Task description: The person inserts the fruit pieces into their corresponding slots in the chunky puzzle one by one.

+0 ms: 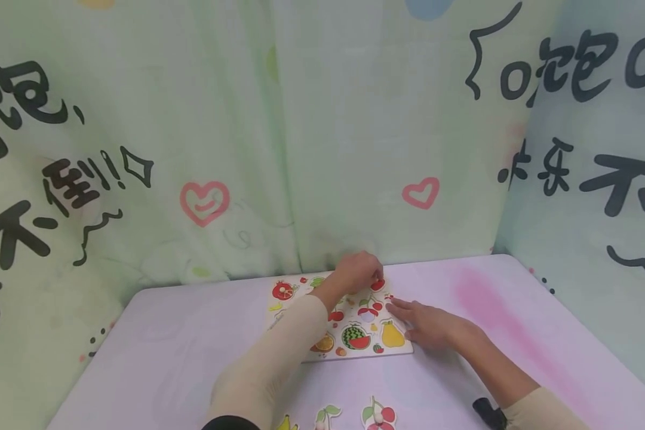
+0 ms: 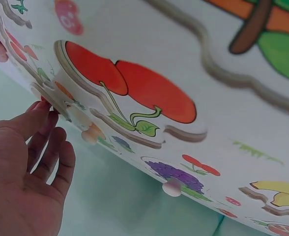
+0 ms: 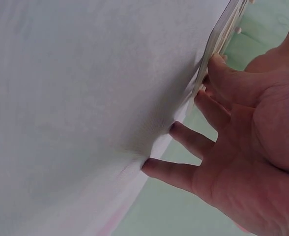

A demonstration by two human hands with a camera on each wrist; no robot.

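A white fruit puzzle board [image 1: 365, 353] lies on the table with several fruit pictures, among them a watermelon [image 1: 356, 337] and a yellow pear [image 1: 393, 334]. My left hand [image 1: 359, 270] reaches across the board to its far right corner. There, in the left wrist view, its thumb and fingertips pinch a small puzzle piece [image 2: 51, 101], mostly hidden by the fingers. Its fruit cannot be told. My right hand [image 1: 430, 325] lies at the board's right edge with fingers spread. In the right wrist view its thumb and index finger touch the board edge [image 3: 214, 42], while other fingertips press the tablecloth.
Near the front lie loose pieces: a red-fruit piece with leaves [image 1: 378, 416], a leafy piece [image 1: 328, 413] and a banana piece [image 1: 286, 424]. Knobs, such as a round one [image 2: 172, 188], stick up from the board. A curtain [image 1: 328, 149] hangs behind the table.
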